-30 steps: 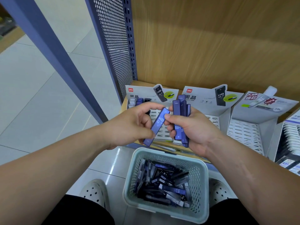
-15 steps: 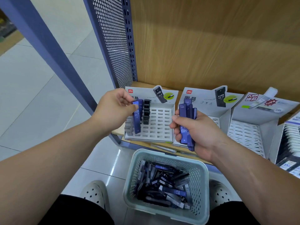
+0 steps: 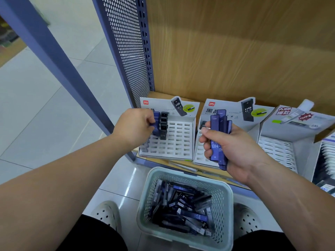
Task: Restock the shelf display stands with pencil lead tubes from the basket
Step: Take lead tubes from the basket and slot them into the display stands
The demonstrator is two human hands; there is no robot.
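Left hand [image 3: 135, 126] pinches one blue tube [image 3: 156, 122] at the left display stand [image 3: 178, 140]. Right hand [image 3: 239, 149] clasps a bundle of tubes [image 3: 221, 122]. Basket [image 3: 225, 205] stocked, below.

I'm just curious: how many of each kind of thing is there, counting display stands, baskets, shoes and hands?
Display stands: 4, the rightmost cut off by the frame
Basket: 1
Shoes: 2
Hands: 2, left hand and right hand, both gripping blue tubes
Total: 9
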